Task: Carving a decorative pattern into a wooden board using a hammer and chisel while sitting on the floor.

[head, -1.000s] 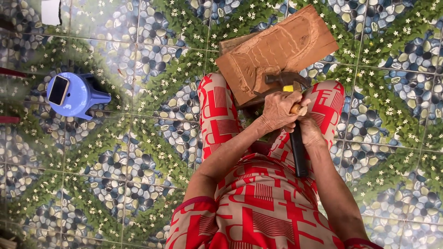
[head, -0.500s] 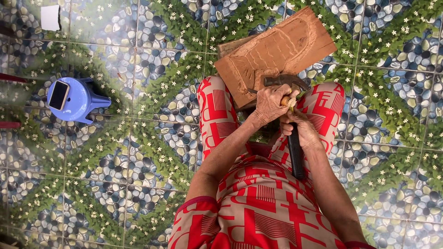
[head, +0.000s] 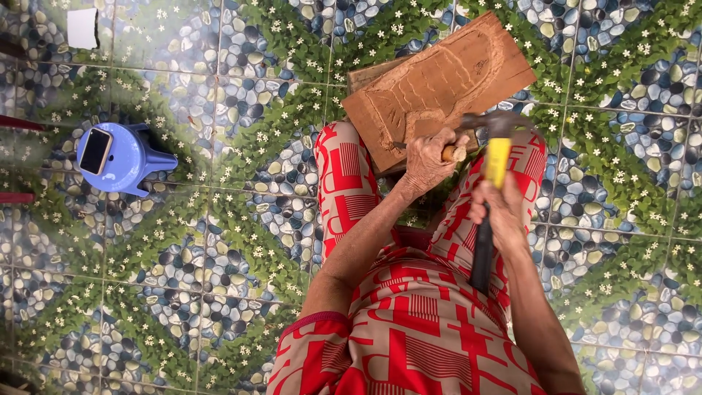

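Note:
A brown wooden board with a carved relief leans on my knees, over red and beige patterned trousers. My left hand is closed around a wooden-handled chisel whose tip rests on the board's lower edge. My right hand grips a hammer with a yellow and black handle. The hammer's dark metal head is raised just right of the chisel's butt end, apart from it.
The floor is tiled with a pebble, leaf and white flower pattern. A small blue plastic stool stands at the left with a dark phone lying on it. A white paper square lies at the top left.
The hammer has lifted away from the chisel's end and swung to the right. My left hand stays on the chisel against the board.

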